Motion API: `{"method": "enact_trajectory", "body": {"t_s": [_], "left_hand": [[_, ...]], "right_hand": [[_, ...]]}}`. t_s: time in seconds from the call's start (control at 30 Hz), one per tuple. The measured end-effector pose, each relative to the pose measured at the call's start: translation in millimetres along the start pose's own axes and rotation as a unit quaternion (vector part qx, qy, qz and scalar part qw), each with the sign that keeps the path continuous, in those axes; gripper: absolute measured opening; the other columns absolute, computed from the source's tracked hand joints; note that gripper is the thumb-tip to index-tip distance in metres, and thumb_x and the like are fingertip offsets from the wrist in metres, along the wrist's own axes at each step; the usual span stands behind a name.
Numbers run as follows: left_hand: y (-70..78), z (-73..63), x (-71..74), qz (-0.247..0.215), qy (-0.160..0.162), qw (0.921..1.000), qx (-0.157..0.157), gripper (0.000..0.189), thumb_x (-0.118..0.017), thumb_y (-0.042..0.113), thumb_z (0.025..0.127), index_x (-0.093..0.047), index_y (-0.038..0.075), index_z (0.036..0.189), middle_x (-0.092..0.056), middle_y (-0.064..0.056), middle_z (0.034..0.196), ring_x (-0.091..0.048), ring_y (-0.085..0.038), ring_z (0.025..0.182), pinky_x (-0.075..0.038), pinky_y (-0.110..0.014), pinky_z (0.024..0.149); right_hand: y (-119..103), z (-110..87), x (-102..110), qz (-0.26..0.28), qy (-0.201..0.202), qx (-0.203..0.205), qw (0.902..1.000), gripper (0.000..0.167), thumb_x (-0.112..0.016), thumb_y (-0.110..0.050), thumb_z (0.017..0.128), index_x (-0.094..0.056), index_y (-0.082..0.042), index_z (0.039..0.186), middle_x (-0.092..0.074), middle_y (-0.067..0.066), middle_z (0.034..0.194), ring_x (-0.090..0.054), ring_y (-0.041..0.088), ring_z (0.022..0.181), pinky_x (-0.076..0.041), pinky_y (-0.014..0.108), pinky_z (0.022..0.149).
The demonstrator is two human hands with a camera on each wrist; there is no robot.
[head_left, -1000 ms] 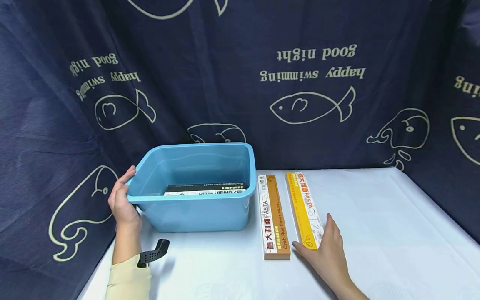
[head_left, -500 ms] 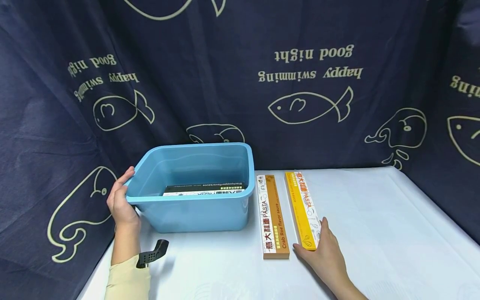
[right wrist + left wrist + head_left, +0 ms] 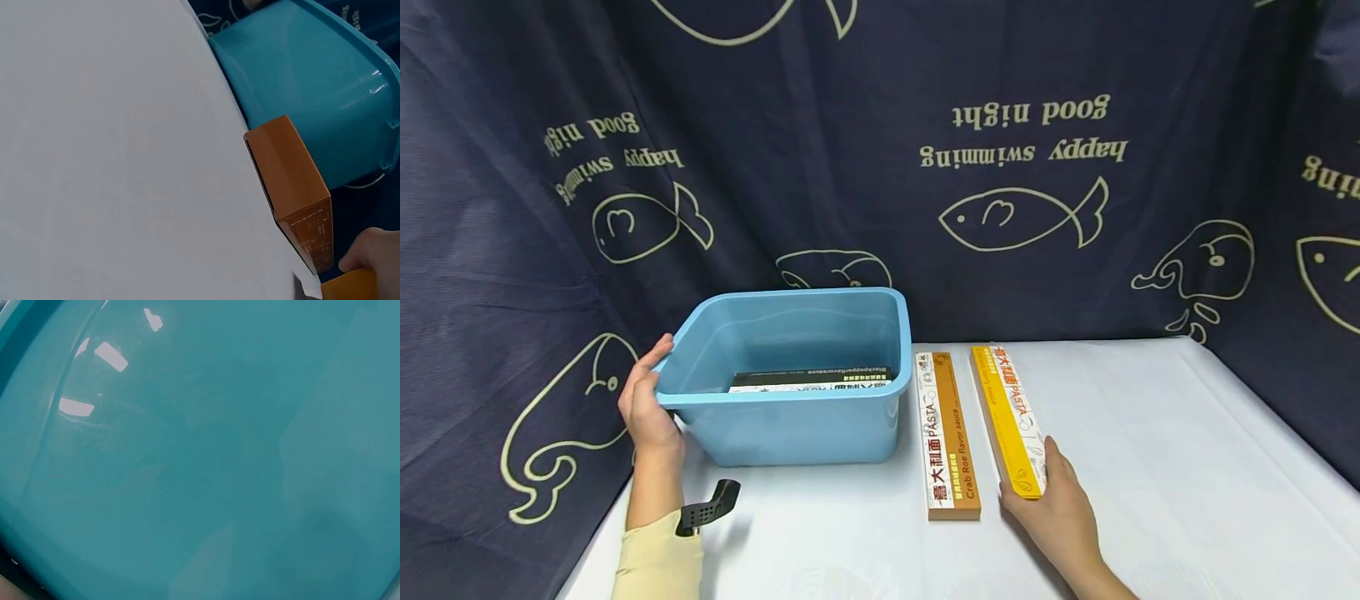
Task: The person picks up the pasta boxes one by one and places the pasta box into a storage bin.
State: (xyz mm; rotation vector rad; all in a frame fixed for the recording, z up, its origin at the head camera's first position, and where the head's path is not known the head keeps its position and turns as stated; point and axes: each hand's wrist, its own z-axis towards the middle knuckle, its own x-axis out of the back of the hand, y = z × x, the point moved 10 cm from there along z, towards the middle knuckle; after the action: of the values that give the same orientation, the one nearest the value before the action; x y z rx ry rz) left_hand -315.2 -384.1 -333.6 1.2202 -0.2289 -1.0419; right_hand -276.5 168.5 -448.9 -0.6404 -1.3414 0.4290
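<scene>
My left hand (image 3: 651,408) grips the left rim of a blue plastic bin (image 3: 797,432), whose wall fills the left wrist view. Inside the bin lies a black-and-white pasta box (image 3: 816,377), partly hidden by the near wall. My right hand (image 3: 1062,512) holds the near end of a yellow-and-white pasta box (image 3: 1006,417), thumb on its left side and fingers on its right. In the right wrist view the thumb (image 3: 369,250) lies against the yellow box's end (image 3: 351,285). Between that box and the bin lies a brown-and-white pasta box (image 3: 951,437).
A white-covered table (image 3: 1150,433) carries everything. Dark blue fabric (image 3: 1037,283) printed with fish and whales hangs behind and at both sides. A black wrist mount (image 3: 711,504) sticks out from my left sleeve (image 3: 658,562).
My right hand has closed in on the yellow pasta box's near end, which has shifted slightly right and shows more of its left side. The left hand and bin stay in place.
</scene>
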Motion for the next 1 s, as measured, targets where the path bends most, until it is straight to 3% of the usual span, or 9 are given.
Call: {"method": "enact_trajectory", "body": {"t_s": [0.27, 0.5, 0.83, 1.0], "left_hand": [[-3.3, -3.2, 0.7, 0.008, -0.001, 1.0, 0.004, 0.047, -0.033, 0.007, 0.093, -0.067, -0.002, 0.124, -0.069, -0.001, 0.132, -0.055, -0.017, 0.13, -0.033, -0.03, 0.101], [0.4, 1.6, -0.3, -0.003, 0.001, 1.0, -0.004, 0.047, -0.033, 0.006, 0.093, -0.068, -0.002, 0.123, -0.069, -0.003, 0.132, -0.055, -0.019, 0.13, -0.033, -0.031, 0.101], [0.6, 7.0, -4.3, -0.012, 0.006, 0.9999, -0.005, 0.045, -0.035, 0.008, 0.091, -0.07, -0.001, 0.119, -0.069, -0.003, 0.131, -0.055, -0.02, 0.13, -0.034, -0.031, 0.102], [-2.0, 5.5, -2.8, -0.01, 0.01, 0.9999, 0.0, 0.044, -0.036, 0.008, 0.092, -0.071, 0.0, 0.118, -0.069, -0.003, 0.131, -0.055, -0.019, 0.13, -0.035, -0.03, 0.101]], "right_hand": [[5, -0.1, 10, 0.024, 0.004, -0.014, 0.9996, 0.097, -0.072, -0.028, 0.083, -0.019, 0.011, 0.154, -0.039, 0.034, 0.149, -0.047, 0.049, 0.133, -0.039, 0.062, 0.105], [-4, 6.9, 30, 0.033, 0.047, 0.016, 0.9982, 0.091, -0.073, -0.022, 0.08, -0.027, 0.01, 0.152, -0.045, 0.034, 0.146, -0.052, 0.048, 0.127, -0.044, 0.06, 0.1], [-13, 18.1, 48, 0.056, 0.065, 0.035, 0.9956, 0.084, -0.075, -0.021, 0.079, -0.038, 0.001, 0.151, -0.052, 0.03, 0.143, -0.056, 0.045, 0.123, -0.045, 0.059, 0.097], [-17, 18.5, 63, 0.067, 0.074, 0.052, 0.9937, 0.082, -0.076, -0.021, 0.079, -0.041, -0.007, 0.151, -0.056, 0.026, 0.141, -0.059, 0.04, 0.119, -0.044, 0.052, 0.094]]}}
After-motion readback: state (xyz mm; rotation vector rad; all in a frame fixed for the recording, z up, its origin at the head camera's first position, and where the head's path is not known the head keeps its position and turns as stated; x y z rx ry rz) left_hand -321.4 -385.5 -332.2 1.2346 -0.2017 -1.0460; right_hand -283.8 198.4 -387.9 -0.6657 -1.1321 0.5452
